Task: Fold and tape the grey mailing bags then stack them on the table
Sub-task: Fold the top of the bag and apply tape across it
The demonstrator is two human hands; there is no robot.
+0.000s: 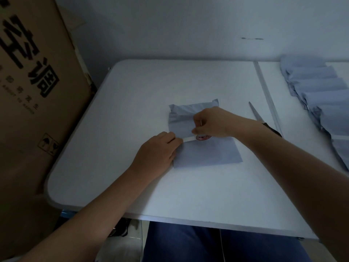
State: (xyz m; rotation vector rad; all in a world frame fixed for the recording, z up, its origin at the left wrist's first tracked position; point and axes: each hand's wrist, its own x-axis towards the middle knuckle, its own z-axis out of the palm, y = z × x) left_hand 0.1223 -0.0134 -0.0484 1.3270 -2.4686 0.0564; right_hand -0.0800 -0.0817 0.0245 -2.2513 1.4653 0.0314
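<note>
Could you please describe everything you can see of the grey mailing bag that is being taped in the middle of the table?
The grey mailing bag is thin, smooth plastic by its look, lying flat on the white table. Its far part seems folded toward the near part, and its far edge is crinkled. A strip of pale tape runs across the middle. The left hand presses the strip's left end, and the right hand holds a small tape roll against the bag.

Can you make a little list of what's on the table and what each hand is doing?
bag: folded grey plastic mailing bag, flat on white table
tape: small roll of clear tape, strip stretched across the fold
left hand: presses the tape end at the bag's edge
right hand: holds the roll
scissors: right of the bag
pile of grey bags: far right
</note>
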